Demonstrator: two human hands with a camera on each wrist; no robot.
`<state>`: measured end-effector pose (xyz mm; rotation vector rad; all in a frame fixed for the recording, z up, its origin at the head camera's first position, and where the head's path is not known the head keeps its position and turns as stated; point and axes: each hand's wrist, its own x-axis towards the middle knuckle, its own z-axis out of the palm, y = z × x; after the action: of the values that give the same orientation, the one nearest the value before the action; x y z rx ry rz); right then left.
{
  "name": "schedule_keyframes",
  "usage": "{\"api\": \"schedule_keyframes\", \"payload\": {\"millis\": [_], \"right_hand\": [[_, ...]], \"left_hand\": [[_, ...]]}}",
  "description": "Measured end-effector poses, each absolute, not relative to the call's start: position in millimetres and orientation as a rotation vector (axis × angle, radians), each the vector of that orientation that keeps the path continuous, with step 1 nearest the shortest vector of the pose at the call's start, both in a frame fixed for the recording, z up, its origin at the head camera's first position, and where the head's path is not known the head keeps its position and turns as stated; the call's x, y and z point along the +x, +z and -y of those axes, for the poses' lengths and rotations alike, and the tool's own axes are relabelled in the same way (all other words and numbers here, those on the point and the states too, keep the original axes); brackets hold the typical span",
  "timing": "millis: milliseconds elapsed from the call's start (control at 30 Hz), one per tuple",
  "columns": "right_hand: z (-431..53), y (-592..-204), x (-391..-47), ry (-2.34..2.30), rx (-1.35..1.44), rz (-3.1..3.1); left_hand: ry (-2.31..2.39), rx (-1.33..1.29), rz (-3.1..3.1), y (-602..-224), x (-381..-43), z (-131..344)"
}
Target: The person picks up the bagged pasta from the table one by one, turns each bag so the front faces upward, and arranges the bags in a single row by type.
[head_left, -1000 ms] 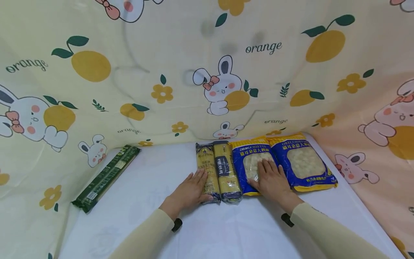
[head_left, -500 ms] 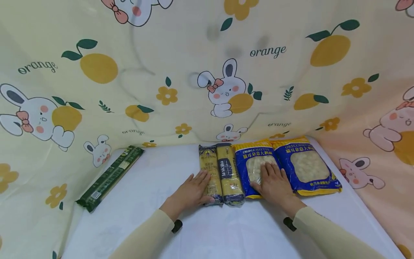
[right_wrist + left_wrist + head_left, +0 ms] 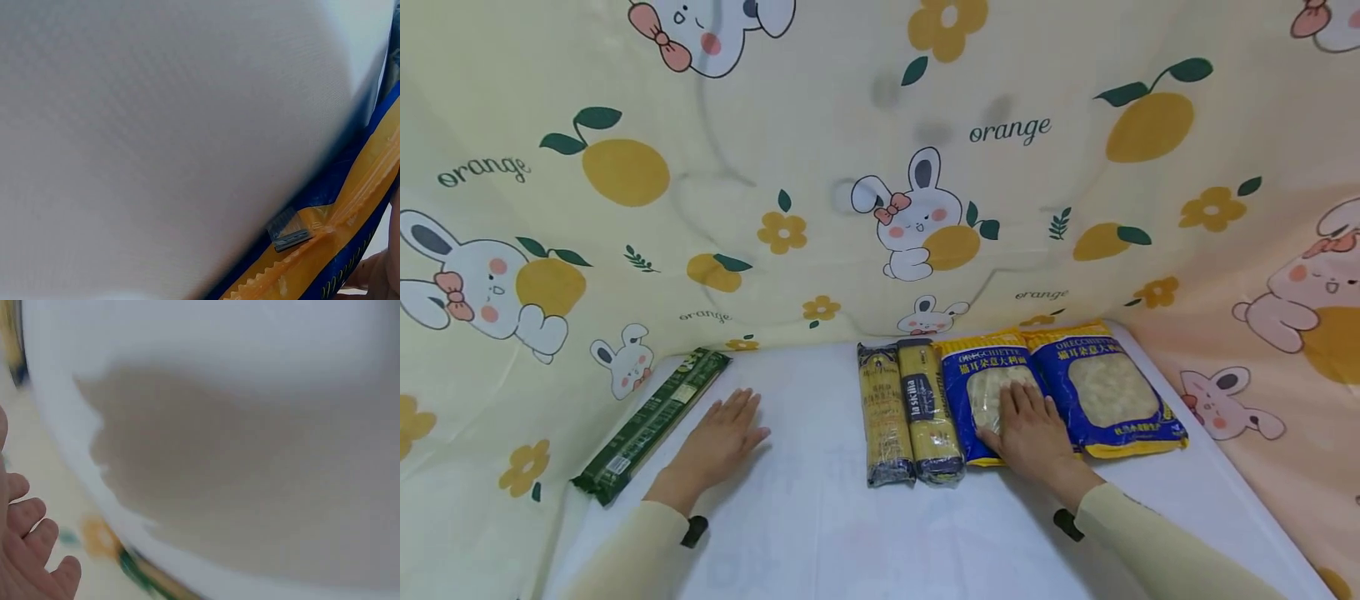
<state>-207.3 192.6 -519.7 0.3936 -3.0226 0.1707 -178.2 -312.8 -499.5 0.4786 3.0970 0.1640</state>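
My left hand (image 3: 721,442) hovers over the white table to the right of a long green packet (image 3: 651,425), apart from it, fingers straight and holding nothing. In the left wrist view the same hand (image 3: 34,544) shows spread fingers in the air. My right hand (image 3: 1033,433) rests flat on a blue and yellow orecchiette pasta bag (image 3: 981,396). Its yellow crimped edge (image 3: 275,275) fills the lower right of the right wrist view. Left of that bag lie two long pasta packs side by side, a gold one (image 3: 886,417) and a "la sicilia" one (image 3: 932,425).
A second orecchiette bag (image 3: 1112,392) lies to the right of my right hand, against the first. Behind the white table (image 3: 820,533) hangs a cream curtain (image 3: 820,108) printed with rabbits and oranges, which also runs along both sides.
My left hand has left the gold pasta pack and moved left across the table, near the green packet. The right hand stays on the orecchiette bag. The head view shifts slightly.
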Motion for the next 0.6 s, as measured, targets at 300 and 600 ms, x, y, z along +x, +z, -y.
{"api": "schedule_keyframes", "payload": {"millis": [300, 600], "right_hand": [[-193.3, -519.9, -207.1, 0.160, 0.387, 3.039], [-191.8, -522.8, -206.8, 0.166, 0.396, 3.035]], "left_hand": [[0.146, 0.052, -3.092, -500.9, -173.5, 414.3], [0.314, -0.223, -2.895, -516.8, -166.0, 444.6]]}}
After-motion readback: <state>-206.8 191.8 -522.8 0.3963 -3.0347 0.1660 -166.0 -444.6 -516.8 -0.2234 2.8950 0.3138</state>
